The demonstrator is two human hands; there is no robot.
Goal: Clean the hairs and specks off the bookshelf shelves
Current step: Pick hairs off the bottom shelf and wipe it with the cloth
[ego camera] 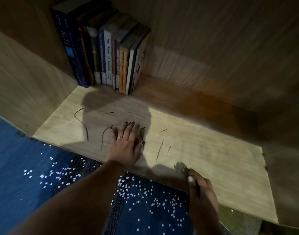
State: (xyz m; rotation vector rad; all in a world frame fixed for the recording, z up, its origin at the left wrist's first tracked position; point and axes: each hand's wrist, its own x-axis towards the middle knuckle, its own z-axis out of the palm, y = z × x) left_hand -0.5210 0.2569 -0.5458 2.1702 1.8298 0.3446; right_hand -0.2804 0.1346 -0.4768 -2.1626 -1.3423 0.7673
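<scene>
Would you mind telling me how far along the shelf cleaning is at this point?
Nothing looks done yet: hairs lie across the shelf around the left hand, which rests flat on it. In hand: the right hand grips a blurred tool at the front edge. Left: every hair; specks are too small to tell.

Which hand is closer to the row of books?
Left. The left hand lies flat on the shelf in front of the books; the right hand is back at the shelf's front edge, to the right.
</scene>
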